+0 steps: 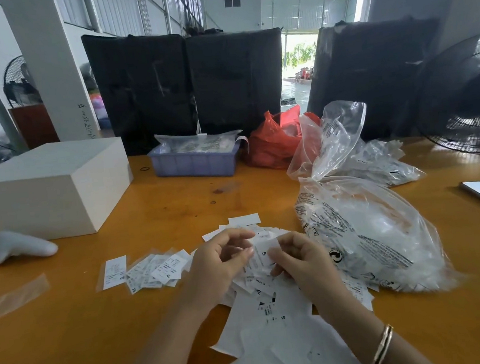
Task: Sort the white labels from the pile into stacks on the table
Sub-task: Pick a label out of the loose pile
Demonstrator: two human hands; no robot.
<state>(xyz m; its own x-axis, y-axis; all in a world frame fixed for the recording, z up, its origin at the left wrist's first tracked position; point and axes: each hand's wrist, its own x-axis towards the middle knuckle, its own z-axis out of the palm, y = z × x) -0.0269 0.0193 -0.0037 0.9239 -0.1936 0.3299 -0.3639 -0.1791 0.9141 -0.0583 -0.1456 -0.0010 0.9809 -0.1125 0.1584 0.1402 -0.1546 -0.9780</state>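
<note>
The white labels [264, 269] lie in a loose heap on the orange counter [72, 324], right under your wrists, with larger white sheets [274, 340] spilling toward you. Your left hand [219, 265] and right hand [299, 259] are both curled over the heap, fingertips pinching what looks like one label marked S [263, 254] between them.

The first risk, as I judge it, is lifting two labels as one. They overlap closely and some appear to sit in thin clear sleeves, so a second may cling and land in the wrong place. Rub the label between your fingertips before you carry it off.

The second risk is the sorted group [151, 270] to your left. It is fanned out, not squared, with XS and XL print showing close together, and a single label [114, 272] lies just beside it. If sizes are meant to be kept apart, these could easily merge, and a brush of your left forearm would scatter them.

The third is the clear bag [360, 235], which touches the right edge of the heap. Labels can slide under its crinkled plastic and go uncounted.

There is also a standing fan [468, 106] at the far right. I cannot tell whether it is running, but a draught would lift paper this light.
</note>
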